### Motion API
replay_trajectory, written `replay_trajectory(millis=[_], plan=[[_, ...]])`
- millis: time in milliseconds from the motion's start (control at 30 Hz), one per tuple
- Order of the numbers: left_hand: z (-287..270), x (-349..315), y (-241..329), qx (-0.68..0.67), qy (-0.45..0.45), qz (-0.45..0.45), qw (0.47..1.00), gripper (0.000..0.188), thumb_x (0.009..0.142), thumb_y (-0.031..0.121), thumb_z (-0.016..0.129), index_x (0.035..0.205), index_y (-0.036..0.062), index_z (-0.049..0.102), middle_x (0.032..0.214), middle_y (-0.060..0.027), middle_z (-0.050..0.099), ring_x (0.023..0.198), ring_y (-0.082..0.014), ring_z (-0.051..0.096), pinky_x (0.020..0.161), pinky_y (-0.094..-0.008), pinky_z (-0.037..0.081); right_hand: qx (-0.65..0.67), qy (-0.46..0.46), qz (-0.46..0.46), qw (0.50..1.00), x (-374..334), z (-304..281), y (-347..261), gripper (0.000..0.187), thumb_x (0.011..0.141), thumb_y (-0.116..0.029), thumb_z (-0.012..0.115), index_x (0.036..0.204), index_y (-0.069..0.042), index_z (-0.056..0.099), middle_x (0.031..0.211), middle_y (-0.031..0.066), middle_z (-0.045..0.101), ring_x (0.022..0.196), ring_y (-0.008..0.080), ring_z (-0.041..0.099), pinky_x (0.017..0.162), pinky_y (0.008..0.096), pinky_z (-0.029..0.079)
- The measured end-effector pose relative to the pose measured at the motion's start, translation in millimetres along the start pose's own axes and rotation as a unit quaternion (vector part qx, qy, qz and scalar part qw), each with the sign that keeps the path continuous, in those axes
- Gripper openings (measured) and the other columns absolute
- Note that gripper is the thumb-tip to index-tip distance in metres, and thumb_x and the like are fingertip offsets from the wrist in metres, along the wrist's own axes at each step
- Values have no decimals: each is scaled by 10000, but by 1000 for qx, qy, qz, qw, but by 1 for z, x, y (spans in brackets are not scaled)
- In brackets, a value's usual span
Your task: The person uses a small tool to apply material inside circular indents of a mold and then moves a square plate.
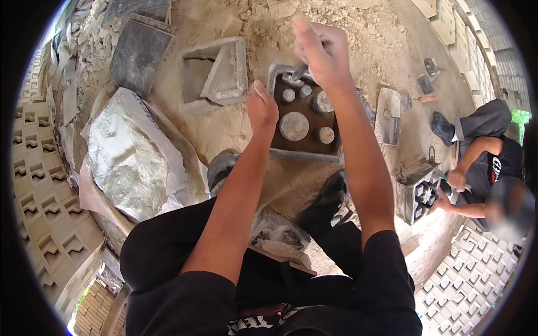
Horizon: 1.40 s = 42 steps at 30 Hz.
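Observation:
A square dark metal mould box (305, 154) stands on the sandy ground before me. Several round, grey-topped cylinders, among them a large one (294, 126), rise from the dark fill inside it. My right hand (324, 53) is closed in a fist above the far side of the box. It grips what looks like a hammer (292, 79), whose metal head is over the far left corner; the fist hides most of the handle. My left hand (262, 109) is beside the box's left rim, fingers stretched out together, with nothing visible in it.
Left of the box lies a square frame (242, 67) with a broken slab (224, 81). A sack of white powder (128, 159) stands nearer left, a dark board (140, 56) behind. At right, a co-worker's hands (457, 180) work at another mould (413, 187); small tools (426, 84) lie beyond.

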<state>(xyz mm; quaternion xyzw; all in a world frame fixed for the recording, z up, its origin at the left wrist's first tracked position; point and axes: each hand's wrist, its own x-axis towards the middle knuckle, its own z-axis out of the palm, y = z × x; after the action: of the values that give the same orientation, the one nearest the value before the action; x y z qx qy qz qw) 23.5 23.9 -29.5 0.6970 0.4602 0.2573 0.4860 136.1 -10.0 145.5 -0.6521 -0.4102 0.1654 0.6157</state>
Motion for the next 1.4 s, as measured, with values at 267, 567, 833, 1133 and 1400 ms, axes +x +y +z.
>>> replay_trajectory(millis=[267,567,833,1133,1400], plan=[[-1,2,-3,-23,13,-1,1000,566,1028,386,226,934,-75,541,900,-328,576,893,-526,512,798,-560,379,134,-28,-74,988,3,-11,-7,580,950,-376,618,527,-99,335,516,-79,327,490,34,249,449,259,179],[0,-2,9,-28,4,14,1000,558,1029,370,228,913,-79,539,888,-328,572,874,-532,500,777,-553,378,251,-47,-68,964,-19,-10,11,453,969,-358,584,652,-74,425,520,-42,324,458,41,266,430,239,194],[-1,2,3,-38,-7,-3,999,561,1033,362,221,876,-77,534,849,-310,572,858,-521,496,769,-551,375,253,-1,-57,966,-14,-4,12,504,967,-462,540,692,-49,453,571,22,443,422,73,339,391,225,234],[-4,-1,3,-49,-30,-16,998,580,1037,367,227,800,-78,514,799,-291,561,778,-494,498,738,-537,382,256,-8,-132,958,-22,5,27,673,969,-515,499,523,-16,421,497,39,403,385,108,367,363,243,254],[3,2,-6,-53,-11,12,998,548,1034,353,248,827,-76,519,795,-299,547,769,-500,487,721,-528,380,259,24,-38,965,-29,1,46,762,972,-665,220,505,-75,340,484,7,334,449,123,313,446,260,229]])
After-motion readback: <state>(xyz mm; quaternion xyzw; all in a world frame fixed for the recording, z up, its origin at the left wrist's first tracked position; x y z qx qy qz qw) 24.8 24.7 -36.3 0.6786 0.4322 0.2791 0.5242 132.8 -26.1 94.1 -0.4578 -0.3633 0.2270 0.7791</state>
